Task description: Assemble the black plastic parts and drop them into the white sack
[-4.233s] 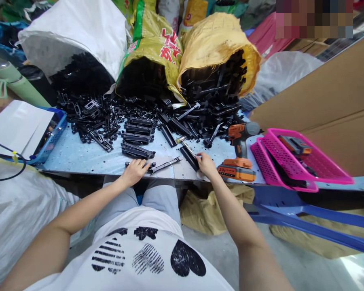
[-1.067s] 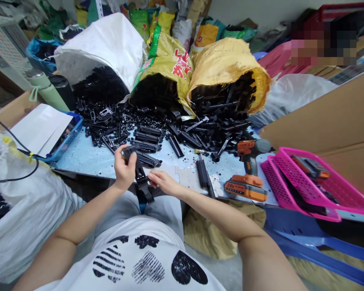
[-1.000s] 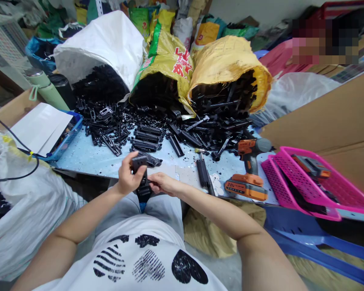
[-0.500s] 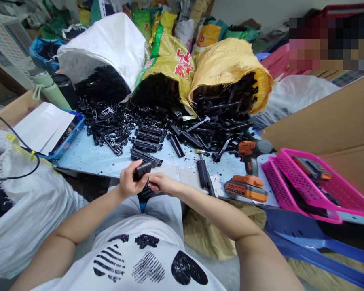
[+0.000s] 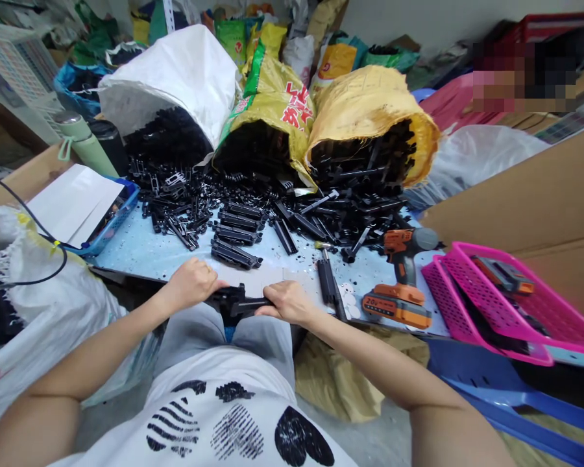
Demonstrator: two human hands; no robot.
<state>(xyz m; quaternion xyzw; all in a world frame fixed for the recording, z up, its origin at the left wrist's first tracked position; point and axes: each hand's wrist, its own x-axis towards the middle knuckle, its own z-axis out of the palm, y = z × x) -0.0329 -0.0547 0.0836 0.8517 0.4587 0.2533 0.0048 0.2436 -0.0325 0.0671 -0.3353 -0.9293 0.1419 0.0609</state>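
Note:
Above my lap, at the table's front edge, a long black plastic part (image 5: pixel 237 302) stretches between my hands. My left hand (image 5: pixel 193 283) is closed at its left end, thumb pointing along it. Fingers wrapped round the narrower, rod-like right end, my right hand (image 5: pixel 287 301) grips the same part. What lies inside either fist is hidden. Just beyond the hands, several similar black assemblies (image 5: pixel 236 253) lie stacked in a row on the blue table. More black strips (image 5: pixel 328 282) lie to the right of my right hand.
Three sacks, white (image 5: pixel 175 78), green-yellow (image 5: pixel 272 110) and yellow (image 5: pixel 365 104), spill black parts (image 5: pixel 180 214) at the back. An orange cordless drill (image 5: pixel 403 275) stands at right near pink baskets (image 5: pixel 486 305). A blue basket (image 5: pixel 109 224) holds papers at left. A person sits behind, far right.
My hands have moved apart, the left one leftward and the right one rightward. The black part, upright-tilted in my left hand before, now lies sideways between both hands.

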